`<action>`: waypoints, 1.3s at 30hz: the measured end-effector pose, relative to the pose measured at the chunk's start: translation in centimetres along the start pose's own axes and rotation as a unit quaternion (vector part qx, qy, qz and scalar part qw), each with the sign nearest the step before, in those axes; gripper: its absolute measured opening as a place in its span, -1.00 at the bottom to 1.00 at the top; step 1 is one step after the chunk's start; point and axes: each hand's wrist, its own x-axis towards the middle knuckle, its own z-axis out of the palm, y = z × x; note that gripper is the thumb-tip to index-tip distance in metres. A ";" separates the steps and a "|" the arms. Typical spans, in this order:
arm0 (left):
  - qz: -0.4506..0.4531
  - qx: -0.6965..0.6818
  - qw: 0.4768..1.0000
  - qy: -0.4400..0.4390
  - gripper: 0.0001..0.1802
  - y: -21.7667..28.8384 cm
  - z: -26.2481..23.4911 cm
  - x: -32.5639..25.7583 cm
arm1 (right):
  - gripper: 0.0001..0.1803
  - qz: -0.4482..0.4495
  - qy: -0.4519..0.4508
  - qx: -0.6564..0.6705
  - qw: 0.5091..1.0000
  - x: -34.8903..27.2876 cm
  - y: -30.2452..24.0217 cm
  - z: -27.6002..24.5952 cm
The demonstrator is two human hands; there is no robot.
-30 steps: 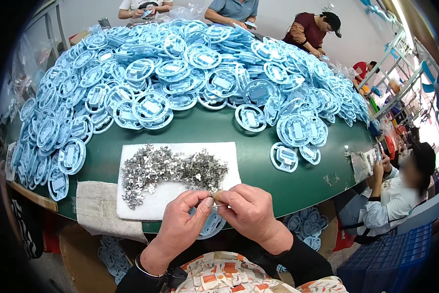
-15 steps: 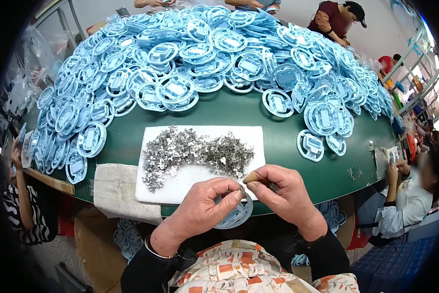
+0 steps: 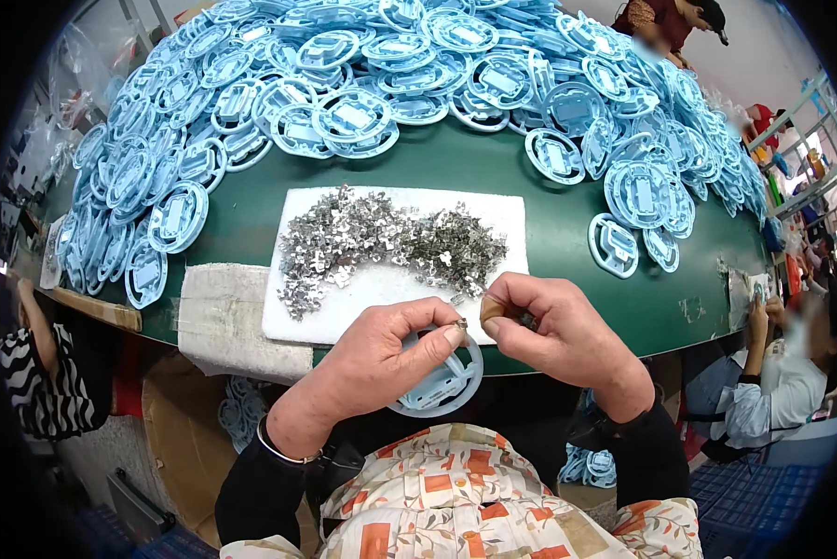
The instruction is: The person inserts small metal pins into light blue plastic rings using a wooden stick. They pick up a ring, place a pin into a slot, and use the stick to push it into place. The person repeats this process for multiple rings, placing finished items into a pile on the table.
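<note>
My left hand [image 3: 390,352] is closed, thumb and index finger pinching a small metal clip [image 3: 460,324]. A light blue round plastic frame [image 3: 448,384] sits just under that hand; the other fingers' hold on it is hidden. To its right, my right hand [image 3: 563,334] is closed, with a brown covering [image 3: 493,309] on a fingertip. Something small and greyish shows inside its curled fingers, too little to make out. Beyond both hands, a heap of small silvery metal clips [image 3: 344,238] lies on a white foam board [image 3: 372,300].
A huge pile of blue round frames [image 3: 353,116] covers the far side of the green table [image 3: 549,219]. A pale cloth-covered pad [image 3: 227,317] lies left of the board. People work at both sides, including one in white [image 3: 782,373]. More frames [image 3: 588,466] lie below the table edge.
The view has tilted, so table and pile appear higher. My hands have drawn slightly apart, and the blue frame shows more fully below my left hand.
</note>
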 end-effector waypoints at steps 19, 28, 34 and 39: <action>0.066 0.138 0.987 -0.046 -0.77 0.0 0.0 0.3 | -0.88 0.076 -0.119 0.041 0.989 1.7 1.0 -0.3; -0.043 -0.138 0.984 0.105 -0.69 -2.5 -0.3 -1.1 | -0.93 -0.071 0.150 0.055 0.985 0.0 3.0 4.4; -0.066 -0.101 0.982 0.146 -0.68 -3.5 -0.1 -1.1 | -0.88 -0.147 0.166 -0.045 0.974 1.0 3.5 6.4; -0.082 -0.110 0.979 0.149 -0.68 -3.4 -0.2 -1.1 | -0.84 -0.176 0.147 -0.097 0.969 1.4 3.3 6.5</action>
